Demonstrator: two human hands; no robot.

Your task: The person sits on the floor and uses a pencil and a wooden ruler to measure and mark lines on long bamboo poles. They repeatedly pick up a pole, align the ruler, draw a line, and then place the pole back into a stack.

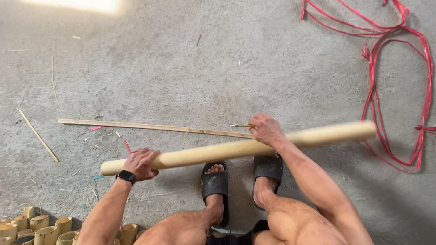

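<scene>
A long pale bamboo pole (218, 151) runs almost level across the middle of the head view, from lower left to upper right. My left hand (141, 163), with a black watch on the wrist, grips the pole near its left end. My right hand (265, 129) rests over the pole further right and pinches a small thin stick (240, 125) between its fingertips. A thin flat bamboo strip (154, 127) lies on the concrete floor just beyond the pole. My feet in black sandals (268, 167) are under the pole.
Several short cut bamboo tube sections (45, 227) stand at the bottom left. A tangle of red plastic string (399, 81) lies at the right. Another loose thin bamboo sliver (38, 135) lies at the left on the concrete floor (204, 63).
</scene>
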